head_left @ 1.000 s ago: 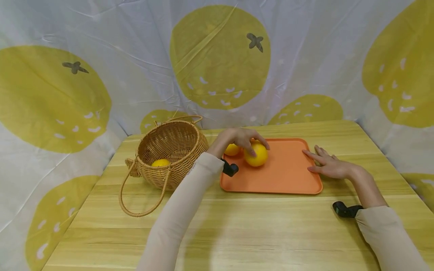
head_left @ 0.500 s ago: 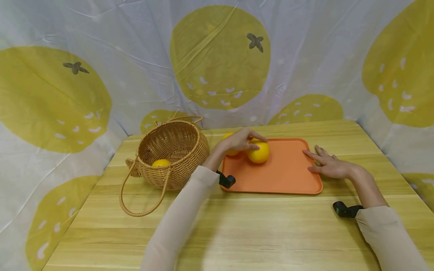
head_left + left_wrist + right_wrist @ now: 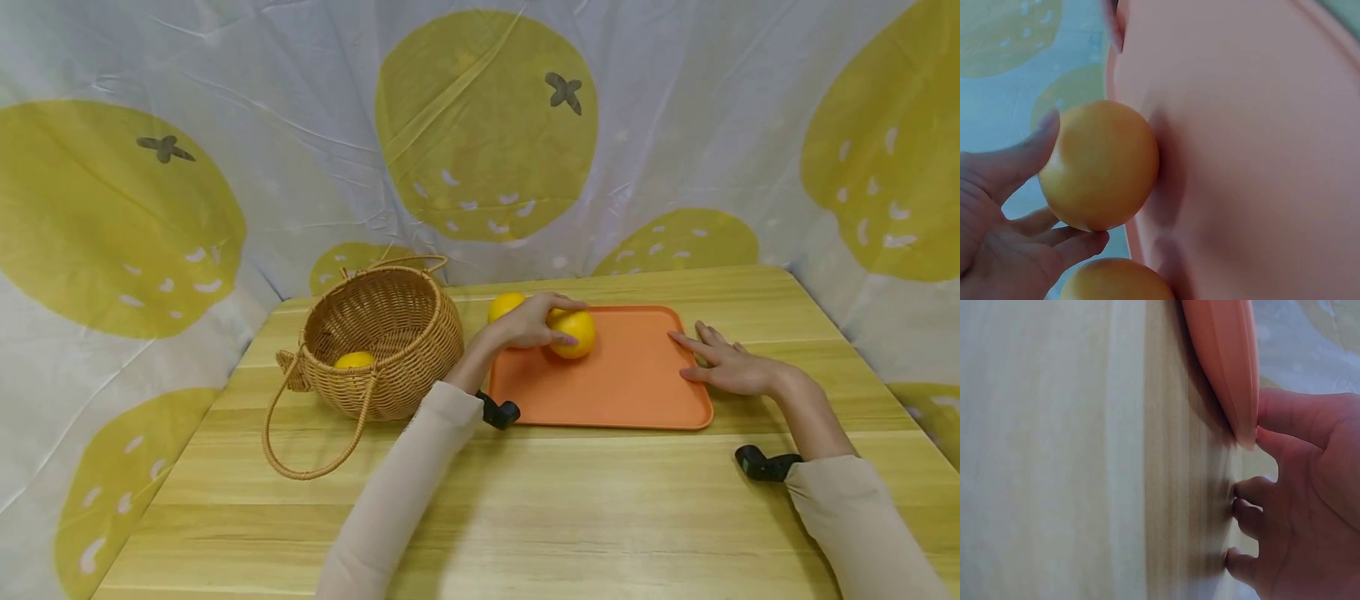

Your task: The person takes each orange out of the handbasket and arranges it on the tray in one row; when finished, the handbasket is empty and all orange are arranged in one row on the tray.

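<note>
Shifted slightly back and rightward over the past second: orange [image 3: 579, 333], gripped between thumb and fingers of left hand [image 3: 534, 321], at far left part of tray [image 3: 622, 383]. Contact between orange and tray: cannot tell. Also moved farther back: second orange [image 3: 505, 307], near far left corner of tray. Spread, with thumb and forefinger touching right rim of tray: right hand [image 3: 731, 367]. Left of tray, on table [image 3: 600, 517]: basket [image 3: 397, 392], with third orange [image 3: 354, 360] inside.
</note>
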The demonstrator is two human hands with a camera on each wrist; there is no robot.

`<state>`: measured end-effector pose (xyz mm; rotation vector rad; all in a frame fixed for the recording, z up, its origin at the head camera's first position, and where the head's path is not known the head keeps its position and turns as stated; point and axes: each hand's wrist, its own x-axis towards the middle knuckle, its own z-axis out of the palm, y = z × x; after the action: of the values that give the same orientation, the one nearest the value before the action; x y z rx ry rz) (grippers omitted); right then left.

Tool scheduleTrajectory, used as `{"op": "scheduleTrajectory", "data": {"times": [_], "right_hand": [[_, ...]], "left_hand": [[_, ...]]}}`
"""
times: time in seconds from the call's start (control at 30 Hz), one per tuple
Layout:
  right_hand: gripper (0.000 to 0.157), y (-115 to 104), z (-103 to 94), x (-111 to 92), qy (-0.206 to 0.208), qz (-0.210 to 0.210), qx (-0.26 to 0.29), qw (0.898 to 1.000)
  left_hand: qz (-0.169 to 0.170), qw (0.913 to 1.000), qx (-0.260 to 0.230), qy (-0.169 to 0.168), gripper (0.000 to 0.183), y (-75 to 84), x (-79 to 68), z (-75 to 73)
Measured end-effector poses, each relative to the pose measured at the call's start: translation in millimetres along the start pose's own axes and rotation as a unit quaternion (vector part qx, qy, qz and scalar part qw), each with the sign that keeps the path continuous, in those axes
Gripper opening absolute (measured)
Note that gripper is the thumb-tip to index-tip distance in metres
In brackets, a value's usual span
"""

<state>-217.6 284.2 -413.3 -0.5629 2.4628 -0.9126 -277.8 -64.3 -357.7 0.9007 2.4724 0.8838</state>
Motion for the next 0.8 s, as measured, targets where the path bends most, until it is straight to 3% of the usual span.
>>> {"op": "scheduleTrajectory", "data": {"times": [0.23,0.8], "right_hand": [[0.078,-4.9,-0.3,-0.6,-0.001,0.015,-0.019,1.000],[0.078,-4.5,-0.5,-0.2,0.000,0.015,-0.014,1.000]], "left_hand": [[-0.004,0.9999,0.013,0.010,0.060,0.9,2.9,4.5],[-0.021,0.9997,0.014,0.002,0.061,-1.6,10.0,-3.2]]}}
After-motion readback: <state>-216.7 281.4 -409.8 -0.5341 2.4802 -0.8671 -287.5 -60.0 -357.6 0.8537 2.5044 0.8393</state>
